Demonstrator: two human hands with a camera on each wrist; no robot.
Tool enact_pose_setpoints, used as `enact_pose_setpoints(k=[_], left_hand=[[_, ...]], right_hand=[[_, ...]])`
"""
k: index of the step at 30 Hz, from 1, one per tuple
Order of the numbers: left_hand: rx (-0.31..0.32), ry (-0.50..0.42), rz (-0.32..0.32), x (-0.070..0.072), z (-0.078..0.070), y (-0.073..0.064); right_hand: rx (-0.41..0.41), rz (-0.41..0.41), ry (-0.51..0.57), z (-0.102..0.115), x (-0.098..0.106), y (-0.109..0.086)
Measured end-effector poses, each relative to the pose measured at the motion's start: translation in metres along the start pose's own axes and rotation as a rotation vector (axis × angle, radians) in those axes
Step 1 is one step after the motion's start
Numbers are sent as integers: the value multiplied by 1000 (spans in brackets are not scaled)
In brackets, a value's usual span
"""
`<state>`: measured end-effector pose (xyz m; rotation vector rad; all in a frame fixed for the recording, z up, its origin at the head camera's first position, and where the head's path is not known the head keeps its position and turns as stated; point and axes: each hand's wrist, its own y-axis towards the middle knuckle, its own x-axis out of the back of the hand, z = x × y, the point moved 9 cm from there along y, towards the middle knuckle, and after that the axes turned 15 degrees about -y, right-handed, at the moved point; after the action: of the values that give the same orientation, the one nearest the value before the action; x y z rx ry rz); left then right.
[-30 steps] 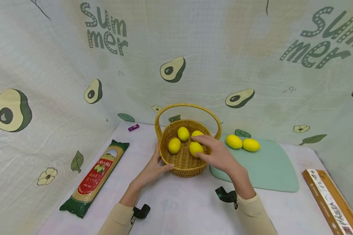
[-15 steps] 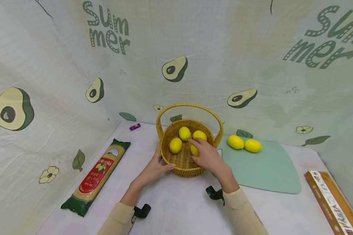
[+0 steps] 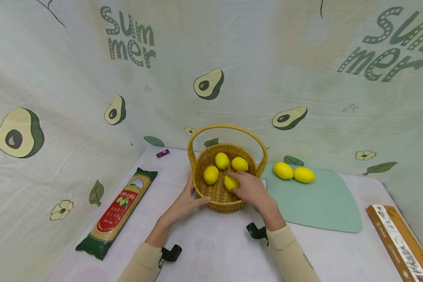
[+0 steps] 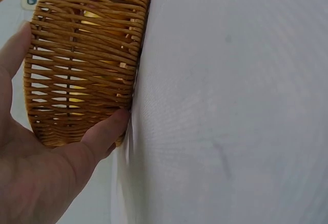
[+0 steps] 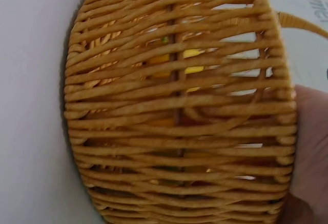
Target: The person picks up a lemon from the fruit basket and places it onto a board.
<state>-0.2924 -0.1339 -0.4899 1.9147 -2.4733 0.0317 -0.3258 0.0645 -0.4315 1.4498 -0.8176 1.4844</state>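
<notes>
A round wicker basket (image 3: 220,196) with a tall hoop handle stands in the middle of the table. My left hand (image 3: 184,202) holds its left side, thumb over the front rim. In the left wrist view, the fingers of that left hand (image 4: 56,167) spread along the woven wall between rim and base. My right hand (image 3: 252,190) reaches in over the right rim and grips a yellow lemon (image 3: 230,183). Three other lemons lie in the basket: one at left (image 3: 210,175), one at back (image 3: 221,160), one at right (image 3: 239,164). In the right wrist view, the basket wall (image 5: 179,106) hides my fingertips.
Two lemons (image 3: 283,170) (image 3: 304,174) lie on a pale green cutting board (image 3: 324,203) to the right. A pasta packet (image 3: 118,211) lies at left, with a small purple packet (image 3: 163,153) behind it. A long pasta box (image 3: 398,243) is at far right.
My right hand has moved left and lower into the basket, and the lemon at its fingers has shifted slightly left. My left hand keeps its place on the basket.
</notes>
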Motion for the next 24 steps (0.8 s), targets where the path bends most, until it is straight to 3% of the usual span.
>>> enact_pose_setpoints(k=[14, 21, 24], left_hand=[[37, 5, 0, -1, 2, -4], [-6, -12, 21, -5, -3, -2], [5, -14, 6, -3, -3, -3]], right_hand=[[3, 45, -41, 7, -4, -4], [7, 13, -12, 4, -1, -2], [15, -7, 23, 4, 2, 0]])
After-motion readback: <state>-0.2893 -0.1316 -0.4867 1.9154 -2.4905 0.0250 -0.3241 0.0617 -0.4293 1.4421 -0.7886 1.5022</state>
